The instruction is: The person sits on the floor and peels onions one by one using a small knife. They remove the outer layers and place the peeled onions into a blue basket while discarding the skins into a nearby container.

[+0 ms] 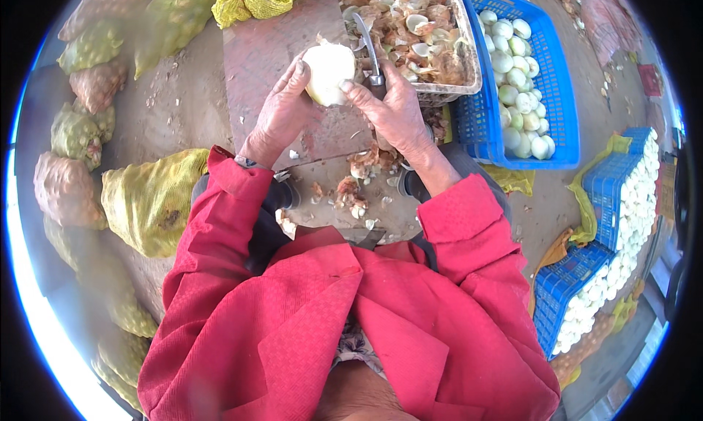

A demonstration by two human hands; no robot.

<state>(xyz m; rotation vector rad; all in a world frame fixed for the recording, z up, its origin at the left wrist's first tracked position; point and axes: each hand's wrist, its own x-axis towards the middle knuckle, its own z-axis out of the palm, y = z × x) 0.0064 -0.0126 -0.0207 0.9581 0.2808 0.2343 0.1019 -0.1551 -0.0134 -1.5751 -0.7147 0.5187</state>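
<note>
Pale peeled onion [329,75] held up, its left side clasped by the left hand [291,102], its right side touched by the right hand [395,113], a knife [370,53] also gripped there, tray [443,88] of brown skins [411,27] placed just beyond, blue crate [564,106] set farther right.

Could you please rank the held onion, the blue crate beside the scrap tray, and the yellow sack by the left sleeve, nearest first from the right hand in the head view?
1. Held onion: touching the right hand.
2. Blue crate: to the hand's right.
3. Yellow sack: well to its left.
</note>
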